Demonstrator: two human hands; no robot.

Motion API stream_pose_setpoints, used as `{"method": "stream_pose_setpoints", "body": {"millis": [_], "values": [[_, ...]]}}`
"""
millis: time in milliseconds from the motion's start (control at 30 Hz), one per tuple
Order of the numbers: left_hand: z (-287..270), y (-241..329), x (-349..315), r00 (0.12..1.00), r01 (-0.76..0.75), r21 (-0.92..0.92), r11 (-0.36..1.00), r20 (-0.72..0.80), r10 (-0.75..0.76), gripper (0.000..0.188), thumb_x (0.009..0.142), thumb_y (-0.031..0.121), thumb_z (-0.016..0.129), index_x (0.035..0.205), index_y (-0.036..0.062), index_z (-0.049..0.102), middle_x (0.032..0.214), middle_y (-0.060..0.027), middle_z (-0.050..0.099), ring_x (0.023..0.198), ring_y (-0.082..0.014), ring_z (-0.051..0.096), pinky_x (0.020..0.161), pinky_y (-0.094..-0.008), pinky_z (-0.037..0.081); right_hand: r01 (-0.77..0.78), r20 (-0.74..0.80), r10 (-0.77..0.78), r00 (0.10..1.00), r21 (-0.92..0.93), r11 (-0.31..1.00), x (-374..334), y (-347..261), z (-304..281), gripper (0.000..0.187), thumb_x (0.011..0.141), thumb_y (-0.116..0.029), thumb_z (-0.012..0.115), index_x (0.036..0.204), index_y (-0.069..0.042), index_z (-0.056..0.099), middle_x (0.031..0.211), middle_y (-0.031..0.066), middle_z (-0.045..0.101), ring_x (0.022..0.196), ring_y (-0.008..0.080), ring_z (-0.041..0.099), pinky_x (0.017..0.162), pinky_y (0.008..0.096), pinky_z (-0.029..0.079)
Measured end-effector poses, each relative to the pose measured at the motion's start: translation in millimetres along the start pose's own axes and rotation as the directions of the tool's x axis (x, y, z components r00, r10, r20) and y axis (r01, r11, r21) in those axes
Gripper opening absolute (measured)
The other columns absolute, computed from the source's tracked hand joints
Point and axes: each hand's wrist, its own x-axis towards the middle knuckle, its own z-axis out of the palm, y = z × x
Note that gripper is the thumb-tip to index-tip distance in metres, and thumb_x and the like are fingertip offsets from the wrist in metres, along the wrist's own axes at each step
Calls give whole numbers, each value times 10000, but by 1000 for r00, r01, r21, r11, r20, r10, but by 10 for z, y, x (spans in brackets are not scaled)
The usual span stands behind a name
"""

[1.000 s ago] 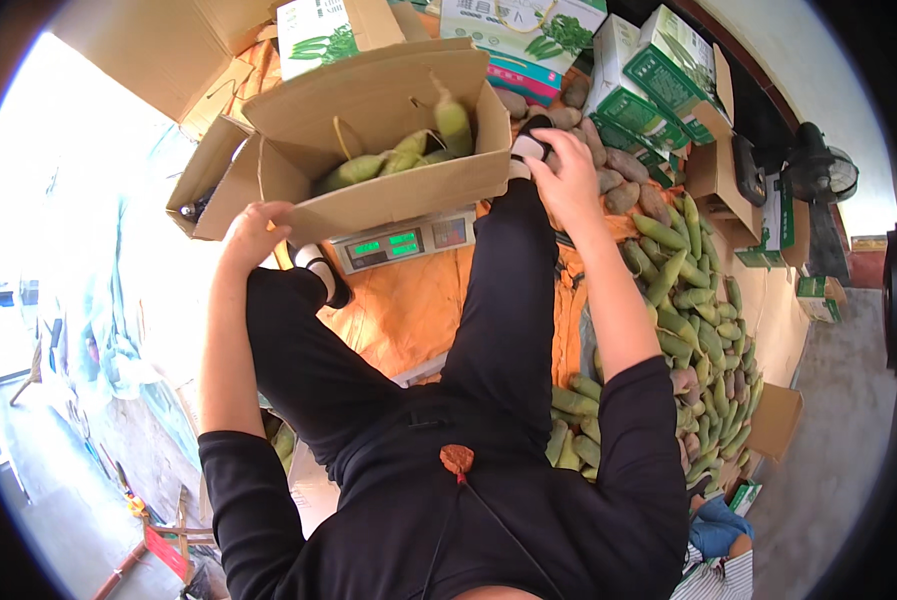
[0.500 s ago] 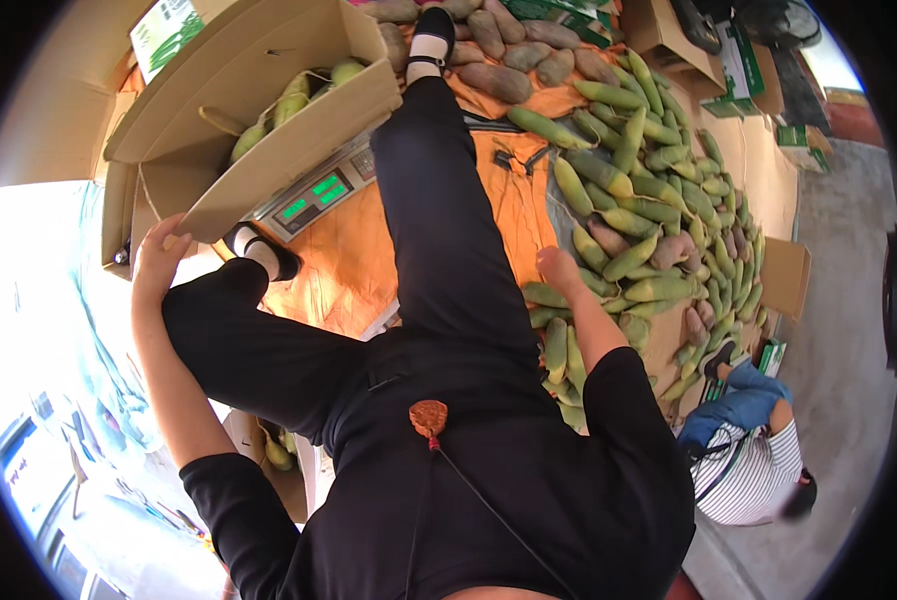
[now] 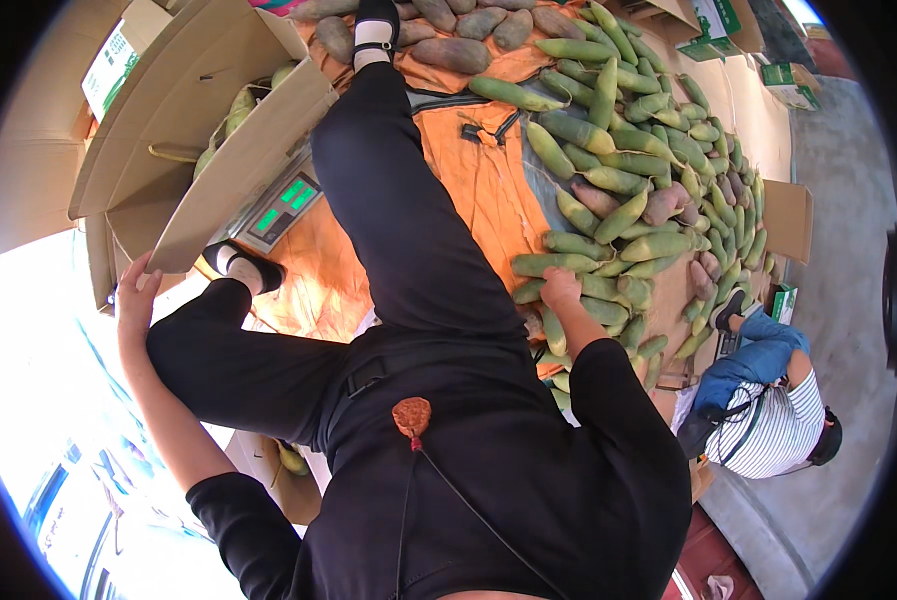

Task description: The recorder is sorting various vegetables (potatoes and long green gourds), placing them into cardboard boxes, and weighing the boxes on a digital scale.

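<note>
Head view: the right hand [image 3: 561,288] is the nearer of the 2 to the radishes [image 3: 658,165], its fingers bent down at the pile's left edge; just beyond its fingertips, 1 green radish [image 3: 540,264] lies with its long axis running left to right, roughly across the forearm; whether this hand grasps anything, I cannot tell. The left hand [image 3: 136,298], well apart, has its fingers at the near corner of the box [image 3: 243,172]; pinching or merely touching, I cannot tell.
</note>
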Motion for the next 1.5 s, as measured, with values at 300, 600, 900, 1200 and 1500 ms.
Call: {"method": "stream_pose_setpoints", "body": {"millis": [300,600,900,1200,1500], "values": [[14,30,15,999,-38,18,999,-30,39,375,803,172,625,1158,51,612,1162,-153,582,1107,-273,535,953,-350,395,37,119,-38,992,16,999,-148,83,270,353,791,-191,619,1130,-133,545,1241,107,494,1213,318,432,926,448,447],[-11,197,-110,993,-18,60,998,-112,25,376,770,165,631,1136,76,630,1144,-161,581,1112,-299,532,970,-367,393,-20,80,17,997,43,999,-176,276,530,423,697,-314,753,1045,-127,601,1145,147,513,1111,352,478,909,433,449],[-41,336,-182,994,17,70,997,-112,-9,334,768,173,661,1099,129,652,1158,-170,567,1083,-324,541,951,-373,418,228,-87,-215,973,191,955,7,465,-14,467,455,-171,811,871,-43,643,799,142,639,813,289,625,713,363,504],[-77,342,-199,994,15,91,996,-105,-5,325,774,197,645,1092,129,655,1208,-203,542,1136,-348,514,983,-394,399,486,-520,-130,844,639,596,-336,-517,-2299,496,616,-17,774,1070,-15,576,892,36,563,779,153,542,708,273,470],[-70,333,-158,996,-34,52,998,-81,38,312,766,182,647,1074,131,664,1080,-177,584,1036,-335,557,933,-394,429,868,-898,-230,375,428,-252,-980,-1926,-4012,443,742,49,688,1151,29,520,1089,106,577,1003,168,555,891,289,440]]}}
